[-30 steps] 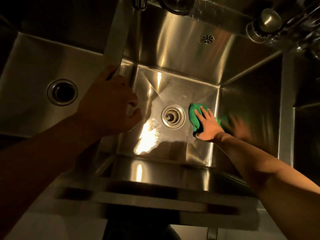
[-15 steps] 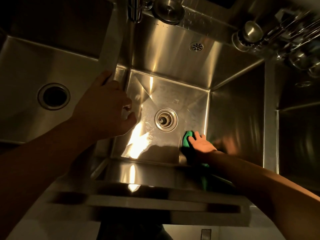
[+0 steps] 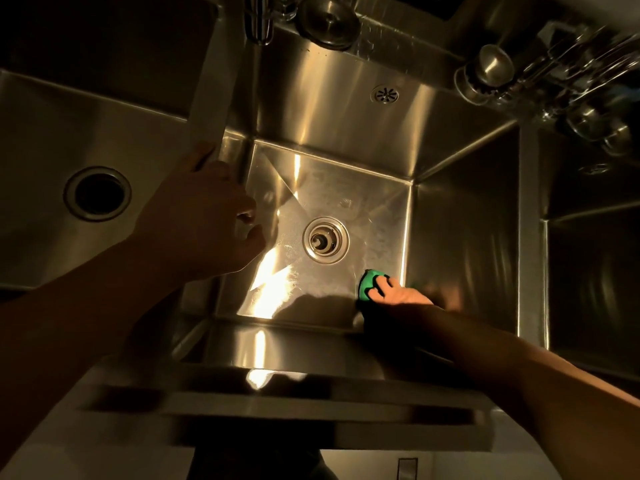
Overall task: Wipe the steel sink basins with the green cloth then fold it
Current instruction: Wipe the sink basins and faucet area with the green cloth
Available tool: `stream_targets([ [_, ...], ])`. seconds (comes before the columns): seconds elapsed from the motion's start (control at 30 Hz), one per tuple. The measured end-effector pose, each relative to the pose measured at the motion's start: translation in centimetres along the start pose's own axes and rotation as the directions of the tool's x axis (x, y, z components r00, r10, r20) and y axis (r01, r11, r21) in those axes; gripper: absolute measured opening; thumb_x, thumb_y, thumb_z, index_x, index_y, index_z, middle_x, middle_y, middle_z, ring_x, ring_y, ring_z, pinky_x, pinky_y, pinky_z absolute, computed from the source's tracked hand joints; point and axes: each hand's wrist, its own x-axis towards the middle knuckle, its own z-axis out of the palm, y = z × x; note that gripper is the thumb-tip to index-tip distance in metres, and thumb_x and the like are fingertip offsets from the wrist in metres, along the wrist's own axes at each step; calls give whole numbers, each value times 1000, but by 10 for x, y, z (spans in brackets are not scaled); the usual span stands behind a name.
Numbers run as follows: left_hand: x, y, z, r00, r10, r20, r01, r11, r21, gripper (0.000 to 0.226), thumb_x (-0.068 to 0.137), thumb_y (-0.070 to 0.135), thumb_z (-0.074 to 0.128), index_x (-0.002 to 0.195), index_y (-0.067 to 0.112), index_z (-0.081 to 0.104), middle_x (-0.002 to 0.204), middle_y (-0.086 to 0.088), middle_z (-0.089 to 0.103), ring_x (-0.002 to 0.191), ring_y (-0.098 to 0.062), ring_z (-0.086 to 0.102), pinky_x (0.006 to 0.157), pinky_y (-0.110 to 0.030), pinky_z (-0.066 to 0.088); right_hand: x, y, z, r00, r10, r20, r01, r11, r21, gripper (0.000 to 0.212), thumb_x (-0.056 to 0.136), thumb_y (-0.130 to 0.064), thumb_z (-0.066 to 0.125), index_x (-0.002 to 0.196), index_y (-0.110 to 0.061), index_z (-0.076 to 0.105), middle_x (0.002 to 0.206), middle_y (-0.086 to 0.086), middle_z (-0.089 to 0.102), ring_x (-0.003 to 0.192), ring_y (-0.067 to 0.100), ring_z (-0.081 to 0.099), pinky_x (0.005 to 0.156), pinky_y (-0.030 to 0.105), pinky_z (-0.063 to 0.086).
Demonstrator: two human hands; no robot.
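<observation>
Head view shows us the green cloth point(image 3: 367, 284) under the flat, slightly spread fingers of our right hand point(image 3: 398, 294), dragged back from the drain point(image 3: 325, 240) now beyond the fingertips, so this basin point(image 3: 346, 188) seems nearly wiped, while our left hand point(image 3: 204, 216) curls over the divider point(image 3: 211, 109).

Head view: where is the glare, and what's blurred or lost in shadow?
Head view: bright glare on the basin floor beside the drain; the right hand pressing the green cloth is slightly motion-blurred; the left hand gripping the divider is a dark silhouette.
</observation>
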Motion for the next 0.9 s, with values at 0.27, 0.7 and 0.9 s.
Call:
stream_targets([
  [0.27,2,0,-2,1000,-5,1,5,1000,-4,46,85,52,45,75,20,76,71,-1,68,92,-26,64,122,-54,21,-3,5,7,991,-69,-113,36,962,-272,65,97,-30,60,150,-15,26,147,16,31,127,35,44,77,48,54],
  [0.7,0,1,-1,1000,0,-22,0,1000,-10,39,83,48,50,73,20,76,66,0,66,88,-26,64,123,-51,20,43,-44,-40,932,-204,-299,128,959,-253,62,103,-29,40,158,-11,17,162,21,19,140,37,33,114,53,26],
  [0.9,2,3,0,1000,2,-28,-1,999,40,41,84,49,50,71,20,76,67,3,67,89,-24,63,123,-49,19,67,-94,-66,941,-108,-322,91,994,-69,87,95,-44,57,159,-8,10,164,22,12,143,42,27,116,60,25],
])
